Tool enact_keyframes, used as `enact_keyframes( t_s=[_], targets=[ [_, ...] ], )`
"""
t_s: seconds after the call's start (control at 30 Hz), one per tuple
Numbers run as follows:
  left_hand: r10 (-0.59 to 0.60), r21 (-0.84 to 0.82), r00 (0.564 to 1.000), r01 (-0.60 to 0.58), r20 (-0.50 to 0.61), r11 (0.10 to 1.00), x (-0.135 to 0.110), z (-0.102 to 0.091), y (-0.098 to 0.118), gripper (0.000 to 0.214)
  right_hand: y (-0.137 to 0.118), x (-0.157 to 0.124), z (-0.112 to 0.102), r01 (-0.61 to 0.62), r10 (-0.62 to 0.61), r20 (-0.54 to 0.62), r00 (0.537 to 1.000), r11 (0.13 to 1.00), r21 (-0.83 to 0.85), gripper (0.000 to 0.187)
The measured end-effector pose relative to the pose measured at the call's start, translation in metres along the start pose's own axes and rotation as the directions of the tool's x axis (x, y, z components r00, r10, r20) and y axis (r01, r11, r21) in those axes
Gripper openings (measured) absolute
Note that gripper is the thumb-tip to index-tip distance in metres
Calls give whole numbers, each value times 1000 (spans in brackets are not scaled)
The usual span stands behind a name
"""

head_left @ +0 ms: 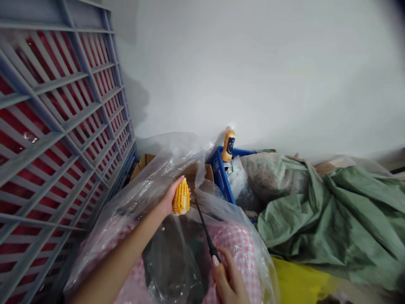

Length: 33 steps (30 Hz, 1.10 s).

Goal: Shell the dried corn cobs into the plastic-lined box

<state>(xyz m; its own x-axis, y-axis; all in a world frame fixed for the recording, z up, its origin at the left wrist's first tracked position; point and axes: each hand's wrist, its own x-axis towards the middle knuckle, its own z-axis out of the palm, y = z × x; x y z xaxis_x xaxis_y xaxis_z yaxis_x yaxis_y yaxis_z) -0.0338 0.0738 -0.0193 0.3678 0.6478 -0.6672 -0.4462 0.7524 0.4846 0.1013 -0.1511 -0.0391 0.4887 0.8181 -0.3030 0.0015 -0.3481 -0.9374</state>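
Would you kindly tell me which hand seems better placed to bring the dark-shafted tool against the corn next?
Probably the right hand: it grips the tool, whose tip sits just beside the corn, while the left hand is occupied holding that corn.

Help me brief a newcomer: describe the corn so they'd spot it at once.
From the tall lattice crate on the left, look right to the clear plastic sheeting. Over it, the left hand holds the corn near the dark-shafted tool in the right hand. Unlike the orange bottle beyond, it has rows of yellow kernels and a pale bare patch.
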Motion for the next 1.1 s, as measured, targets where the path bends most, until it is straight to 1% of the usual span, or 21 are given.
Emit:
enact_keyframes(
  t_s=[0.07,0.1,0.13,0.2,0.23,0.27,0.3,0.33,0.37,0.4,0.43,0.47,0.53,0.63,0.7,0.77,0.83,0.9,0.93,1.0,1.1],
  targets=[
    [27,-12,1000,-27,-5,1000,0,0,-2,30,-3,-3,7,35,-34,21,999,996,-84,61],
    [45,-16,999,-45,-7,999,0,0,-3,30,-5,-4,11,24,-20,43,999,996,-88,64],
    [61,-15,998,-61,-8,998,-1,0,-4,29,-7,-5,13,-16,21,68,997,997,-72,66],
    [72,-4,997,-72,-22,997,-2,0,-4,30,-13,-5,17,-166,166,128,978,986,-6,70],
    [69,2,997,-69,-33,998,-3,0,-4,30,-16,-4,18,-264,255,167,952,964,33,71],
    [63,7,997,-63,-43,998,-3,0,-4,30,-19,-4,18,-364,343,216,914,929,69,72],
    [60,9,997,-59,-49,998,-4,1,-4,29,-21,-3,19,-454,414,276,867,886,97,72],
    [57,11,997,-57,-49,998,-4,1,-3,29,-24,-2,19,-521,458,341,821,845,119,70],
    [58,14,997,-57,-45,998,-4,1,-3,28,-26,-2,20,-568,477,405,780,812,138,67],
    [63,18,997,-62,-40,998,-3,2,-3,28,-28,-1,21,-598,479,455,750,786,159,63],
    [67,23,997,-66,-36,998,-3,2,-3,29,-29,0,22,-611,470,483,739,769,187,60],
    [72,26,997,-71,-36,997,-2,2,-2,30,-29,1,24,-610,456,486,746,761,221,59],
    [92,12,994,-91,-51,996,0,2,-2,32,-27,2,27,-592,442,445,779,752,288,60],
    [75,-60,996,-78,-51,995,3,3,0,36,-22,3,32,-564,436,400,806,771,295,65],
    [44,-105,999,-47,-28,993,3,3,-2,37,-21,5,33,-560,450,388,805,793,242,68],
    [9,-117,1000,-7,20,993,3,4,-7,38,-22,6,33,-549,467,343,815,812,200,71],
    [-50,-83,997,56,64,995,3,4,-16,42,-25,8,33,-527,466,290,836,830,185,75],
    [-115,-47,990,119,87,992,2,6,-25,47,-28,9,34,-498,447,260,856,847,185,77],
    [-125,-52,989,130,83,990,2,6,-29,47,-28,9,34,-492,443,252,860,851,183,78],
    [-92,-115,995,97,48,989,3,8,-32,44,-27,6,32,-490,450,217,866,849,199,76],
    [-38,-210,999,30,-37,977,6,10,-28,39,-21,-2,28,-490,481,103,871,832,260,63]
  ],
)
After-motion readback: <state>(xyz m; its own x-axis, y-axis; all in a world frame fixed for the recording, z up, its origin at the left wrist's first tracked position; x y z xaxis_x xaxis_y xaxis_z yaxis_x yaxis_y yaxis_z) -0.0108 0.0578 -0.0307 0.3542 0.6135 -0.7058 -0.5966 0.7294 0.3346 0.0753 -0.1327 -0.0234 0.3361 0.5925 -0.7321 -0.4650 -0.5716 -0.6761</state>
